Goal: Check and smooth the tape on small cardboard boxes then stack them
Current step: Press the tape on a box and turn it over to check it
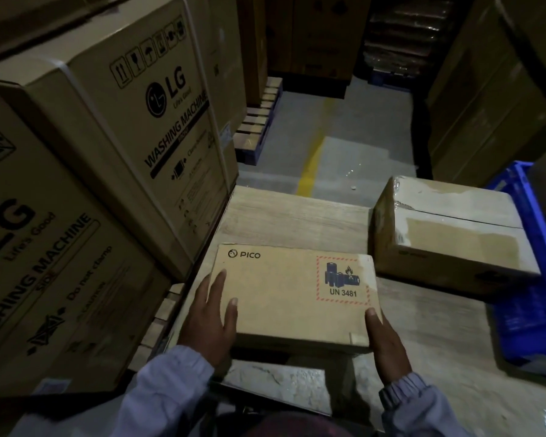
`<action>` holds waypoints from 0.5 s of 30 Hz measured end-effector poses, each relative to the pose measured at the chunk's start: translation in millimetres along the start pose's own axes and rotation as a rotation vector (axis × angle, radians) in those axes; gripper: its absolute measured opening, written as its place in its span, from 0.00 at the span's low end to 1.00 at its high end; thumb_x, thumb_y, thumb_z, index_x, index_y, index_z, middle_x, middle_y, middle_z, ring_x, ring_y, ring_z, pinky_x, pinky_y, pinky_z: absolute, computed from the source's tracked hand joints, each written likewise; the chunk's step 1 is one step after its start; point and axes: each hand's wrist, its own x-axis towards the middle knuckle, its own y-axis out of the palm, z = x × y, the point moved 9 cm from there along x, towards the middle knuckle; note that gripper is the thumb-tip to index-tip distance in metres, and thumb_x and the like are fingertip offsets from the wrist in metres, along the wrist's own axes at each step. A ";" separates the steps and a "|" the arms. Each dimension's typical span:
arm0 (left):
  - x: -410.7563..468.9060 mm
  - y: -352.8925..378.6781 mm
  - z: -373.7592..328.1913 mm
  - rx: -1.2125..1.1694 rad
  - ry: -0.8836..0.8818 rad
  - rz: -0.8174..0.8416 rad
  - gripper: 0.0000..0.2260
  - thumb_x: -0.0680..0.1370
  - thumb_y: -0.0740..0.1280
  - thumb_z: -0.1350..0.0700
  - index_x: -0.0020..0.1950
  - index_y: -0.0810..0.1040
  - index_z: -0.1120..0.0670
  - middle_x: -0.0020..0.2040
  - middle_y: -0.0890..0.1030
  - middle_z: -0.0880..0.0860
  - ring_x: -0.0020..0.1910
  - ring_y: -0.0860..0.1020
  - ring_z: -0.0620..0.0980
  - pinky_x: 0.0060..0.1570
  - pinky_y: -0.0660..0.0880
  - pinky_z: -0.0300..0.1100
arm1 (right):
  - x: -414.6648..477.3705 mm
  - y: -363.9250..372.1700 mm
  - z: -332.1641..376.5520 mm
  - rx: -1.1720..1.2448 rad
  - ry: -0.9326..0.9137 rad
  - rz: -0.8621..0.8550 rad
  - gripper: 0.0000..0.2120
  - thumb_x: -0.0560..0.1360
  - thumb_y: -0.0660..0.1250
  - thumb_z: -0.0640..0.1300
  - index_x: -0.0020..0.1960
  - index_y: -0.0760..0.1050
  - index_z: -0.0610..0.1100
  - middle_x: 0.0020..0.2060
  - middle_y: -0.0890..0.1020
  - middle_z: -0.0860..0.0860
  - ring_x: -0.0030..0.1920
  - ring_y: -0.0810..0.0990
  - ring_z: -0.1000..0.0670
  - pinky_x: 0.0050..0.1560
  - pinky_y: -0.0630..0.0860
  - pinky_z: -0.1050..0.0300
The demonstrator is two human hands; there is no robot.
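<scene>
The box [284, 294] sits at the bench's [290, 216] near edge. Your left grip [210, 320] lies flat on its left top, while your right grip [383, 342] clasps the near right corner, thumb on top, fingers hidden. It looks like flat, stiff card, likely light, but the battery label asks for gentle handling — hold both short sides. Near the far right corner rests a taped box [448, 234] — probably your stack base. A crate [524, 310] crowds the right edge; cartons [123, 137] wall the left.
</scene>
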 end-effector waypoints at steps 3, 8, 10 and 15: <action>4.4 4.6 0.2 -0.075 -0.018 -0.013 0.28 0.78 0.52 0.41 0.76 0.63 0.50 0.71 0.68 0.60 0.67 0.70 0.61 0.62 0.72 0.53 | -1.0 -0.5 11.7 0.033 -0.022 0.064 0.44 0.62 0.57 0.78 0.69 0.70 0.53 0.59 0.80 0.52 0.61 0.78 0.45 0.62 0.74 0.39; 4.8 14.9 -0.2 -0.122 -0.002 0.064 0.32 0.76 0.50 0.36 0.79 0.56 0.47 0.76 0.61 0.57 0.73 0.64 0.56 0.69 0.67 0.50 | -10.7 -12.7 44.0 0.065 -0.095 0.079 0.48 0.60 0.61 0.76 0.75 0.63 0.54 0.63 0.77 0.52 0.65 0.75 0.47 0.63 0.73 0.45; -0.8 20.0 -8.0 -0.142 -0.015 0.100 0.32 0.76 0.49 0.36 0.79 0.52 0.45 0.78 0.57 0.57 0.75 0.60 0.56 0.69 0.62 0.44 | -17.8 -21.1 62.9 0.040 -0.139 0.044 0.49 0.59 0.61 0.77 0.75 0.61 0.57 0.63 0.77 0.51 0.63 0.76 0.48 0.57 0.75 0.51; -12.8 61.7 -8.8 -0.195 -0.033 0.286 0.32 0.76 0.44 0.35 0.78 0.47 0.44 0.79 0.53 0.53 0.78 0.53 0.50 0.69 0.52 0.34 | -47.0 -20.8 135.4 -0.233 -0.419 0.013 0.26 0.70 0.53 0.74 0.67 0.56 0.77 0.69 0.73 0.53 0.66 0.73 0.49 0.64 0.73 0.42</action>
